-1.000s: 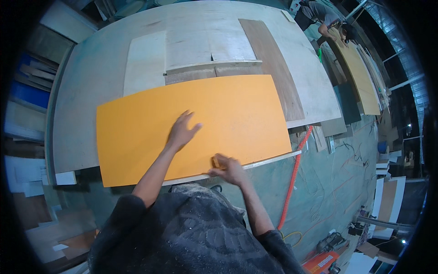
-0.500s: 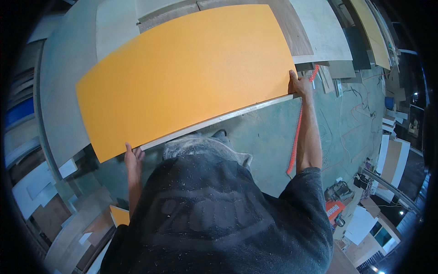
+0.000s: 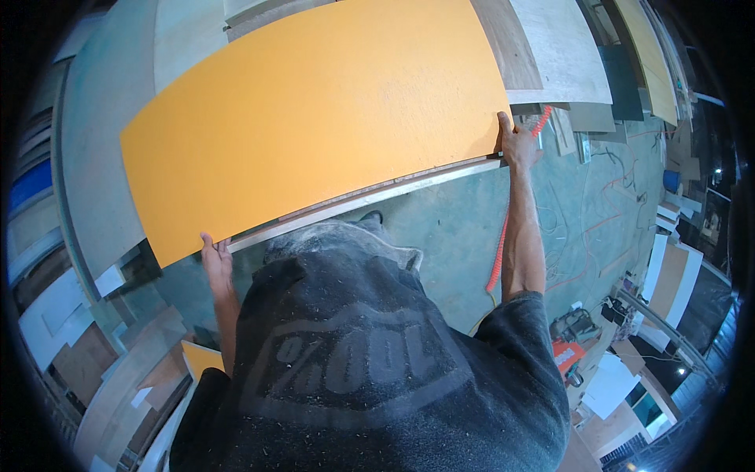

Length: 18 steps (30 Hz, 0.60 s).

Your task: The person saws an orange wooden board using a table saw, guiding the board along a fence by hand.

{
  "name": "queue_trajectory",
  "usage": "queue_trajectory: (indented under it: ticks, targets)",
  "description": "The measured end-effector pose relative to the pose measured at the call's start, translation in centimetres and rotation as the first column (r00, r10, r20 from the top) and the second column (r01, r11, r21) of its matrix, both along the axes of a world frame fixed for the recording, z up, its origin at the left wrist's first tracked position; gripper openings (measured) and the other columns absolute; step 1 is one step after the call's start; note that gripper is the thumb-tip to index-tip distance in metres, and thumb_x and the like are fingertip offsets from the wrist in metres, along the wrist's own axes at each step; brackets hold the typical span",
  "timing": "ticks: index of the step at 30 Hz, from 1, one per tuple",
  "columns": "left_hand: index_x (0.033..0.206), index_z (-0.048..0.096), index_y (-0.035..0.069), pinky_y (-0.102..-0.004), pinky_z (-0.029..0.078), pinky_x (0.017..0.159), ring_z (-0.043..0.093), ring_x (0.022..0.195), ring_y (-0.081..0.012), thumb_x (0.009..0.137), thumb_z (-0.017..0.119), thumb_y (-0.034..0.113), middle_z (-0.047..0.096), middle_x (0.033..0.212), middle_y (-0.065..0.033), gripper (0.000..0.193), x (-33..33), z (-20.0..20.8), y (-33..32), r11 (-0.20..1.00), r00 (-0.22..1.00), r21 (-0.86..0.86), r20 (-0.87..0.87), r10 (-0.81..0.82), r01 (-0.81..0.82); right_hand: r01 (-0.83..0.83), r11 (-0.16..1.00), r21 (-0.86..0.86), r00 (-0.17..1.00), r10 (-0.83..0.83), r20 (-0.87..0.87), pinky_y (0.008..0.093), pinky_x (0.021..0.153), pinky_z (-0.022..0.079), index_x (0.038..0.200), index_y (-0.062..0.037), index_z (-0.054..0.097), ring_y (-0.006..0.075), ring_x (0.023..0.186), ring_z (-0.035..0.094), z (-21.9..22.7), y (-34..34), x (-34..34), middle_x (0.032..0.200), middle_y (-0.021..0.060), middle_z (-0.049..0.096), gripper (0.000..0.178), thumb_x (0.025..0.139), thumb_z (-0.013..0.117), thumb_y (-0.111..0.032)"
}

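A large yellow-orange panel lies in front of me, over other boards. At its near left corner area my left hand grips the front edge, thumb on top and fingers underneath. My right hand holds the panel's right end near the front corner, thumb on the upper face. Below the panel's front edge runs a pale wooden strip, with a narrow gap showing between the two. The fingers under the panel are partly hidden.
A coiled red hose hangs beside my right forearm. Pale sheets and a grey board flank the panel. Cables lie on the green floor. A red tool and stacked offcuts stand at lower right.
The panel has shifted slightly left and away from me, with both hands still on it. More of the pale strip and the gap beneath the front edge now shows.
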State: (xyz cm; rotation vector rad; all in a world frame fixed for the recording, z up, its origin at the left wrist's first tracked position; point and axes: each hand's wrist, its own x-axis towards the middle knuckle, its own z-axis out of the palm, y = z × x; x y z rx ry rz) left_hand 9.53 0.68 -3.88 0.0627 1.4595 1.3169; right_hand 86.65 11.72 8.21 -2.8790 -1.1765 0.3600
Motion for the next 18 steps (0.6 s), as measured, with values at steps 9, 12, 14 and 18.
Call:
queue_trajectory:
  ticks: [9, 12, 14, 18]
  targets:
    - [0.144, 0.051, 0.003, -0.043, 0.054, 0.101, 0.063, 0.12, -0.0266, 0.113, 0.047, 0.043, 0.064, 0.132, -0.0127, 0.05, 0.3, -0.7, 0.8, 0.988, 0.987, -0.019, 0.03, -0.155, 0.156, 0.072, 0.992, 0.105, 0.992, -0.082, 0.094, 0.0707, 0.113, 0.026, 0.115, -0.0066, 0.079, 0.0422, 0.119, 0.069, -1.7, -0.5, 1.5, 0.115, 0.0233, 0.076, 0.091, 0.094, 0.041, -0.086]
    - [0.138, 0.054, 0.004, -0.0385, 0.055, 0.087, 0.065, 0.103, -0.0223, 0.114, 0.047, 0.042, 0.067, 0.116, -0.0092, 0.046, -2.0, -2.1, -0.4, 0.972, 0.976, 0.111, 0.044, -0.213, 0.207, 0.031, 0.996, 0.085, 0.992, -0.041, 0.12, 0.0675, 0.11, 0.032, 0.113, -0.0052, 0.079, 0.0422, 0.116, 0.07, -2.3, -0.1, 1.5, 0.113, 0.0242, 0.076, 0.09, 0.095, 0.041, -0.085]
    - [0.136, 0.055, 0.005, -0.0376, 0.055, 0.083, 0.065, 0.098, -0.021, 0.114, 0.046, 0.041, 0.067, 0.11, -0.0082, 0.044, -1.0, -2.3, 0.0, 0.974, 0.977, 0.096, 0.022, -0.21, 0.207, 0.011, 1.0, 0.026, 0.992, -0.014, 0.122, 0.0647, 0.109, 0.036, 0.113, -0.0038, 0.078, 0.0435, 0.116, 0.069, -2.1, -0.9, 2.3, 0.114, 0.0252, 0.076, 0.091, 0.096, 0.041, -0.084]
    - [0.136, 0.056, 0.004, -0.039, 0.055, 0.087, 0.066, 0.101, -0.022, 0.115, 0.044, 0.038, 0.068, 0.113, -0.0093, 0.042, -1.2, -1.9, 0.0, 0.987, 0.987, 0.002, -0.007, -0.158, 0.158, -0.026, 0.999, -0.042, 0.999, 0.028, 0.046, 0.0616, 0.107, 0.04, 0.112, -0.0017, 0.078, 0.046, 0.118, 0.067, -1.9, -1.4, 2.9, 0.117, 0.0269, 0.075, 0.092, 0.096, 0.04, -0.084]
